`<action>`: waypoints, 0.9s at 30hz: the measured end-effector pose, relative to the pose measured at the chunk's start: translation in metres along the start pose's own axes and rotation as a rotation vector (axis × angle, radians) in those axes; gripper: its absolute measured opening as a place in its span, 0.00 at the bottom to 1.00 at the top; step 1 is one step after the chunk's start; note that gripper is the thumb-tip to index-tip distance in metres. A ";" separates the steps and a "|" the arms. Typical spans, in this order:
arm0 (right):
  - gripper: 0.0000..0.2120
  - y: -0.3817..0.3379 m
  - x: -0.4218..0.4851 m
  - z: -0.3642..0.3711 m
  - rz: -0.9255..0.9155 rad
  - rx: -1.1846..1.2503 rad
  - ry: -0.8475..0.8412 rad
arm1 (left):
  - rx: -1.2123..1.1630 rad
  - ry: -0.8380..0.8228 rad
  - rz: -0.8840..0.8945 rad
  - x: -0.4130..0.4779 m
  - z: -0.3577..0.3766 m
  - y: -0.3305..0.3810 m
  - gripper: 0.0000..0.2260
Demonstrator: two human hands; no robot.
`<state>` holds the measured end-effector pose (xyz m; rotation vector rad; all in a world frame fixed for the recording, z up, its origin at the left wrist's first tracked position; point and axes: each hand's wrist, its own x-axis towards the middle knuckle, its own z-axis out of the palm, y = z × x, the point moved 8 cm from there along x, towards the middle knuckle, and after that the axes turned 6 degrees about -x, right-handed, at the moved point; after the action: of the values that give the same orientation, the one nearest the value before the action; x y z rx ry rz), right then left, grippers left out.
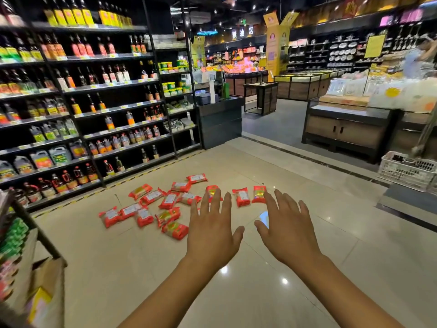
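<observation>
Tall shelves (78, 95) of bottled oils line the aisle's left side. Red packets (163, 204) lie scattered on the pale tiled floor (236, 292). Above them the left hand (211, 235) and right hand (287, 229) hover, fingers spread, holding nothing.

Red-orange packets (175, 230) with white labels or gold-and-green fronts, on glossy cream floor tiles (118, 261). Yellow-and-black striped tape (71, 200) along black shelving (163, 100) at left; yellow, red and orange labels on dark bottles (68, 178). White lattice crate (406, 171) far right.
</observation>
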<state>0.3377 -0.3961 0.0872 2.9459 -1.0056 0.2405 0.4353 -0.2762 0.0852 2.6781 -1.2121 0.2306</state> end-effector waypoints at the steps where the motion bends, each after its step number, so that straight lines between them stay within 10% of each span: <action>1: 0.34 0.002 0.012 0.004 0.000 -0.007 -0.008 | -0.004 -0.016 -0.001 0.012 0.007 -0.001 0.36; 27: 0.35 0.047 0.418 0.087 0.078 -0.136 -0.096 | -0.076 -0.071 0.085 0.439 0.133 -0.051 0.36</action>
<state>0.6474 -0.6923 0.0633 2.8234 -1.1020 0.0306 0.7690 -0.5926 0.0473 2.5936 -1.3289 0.1002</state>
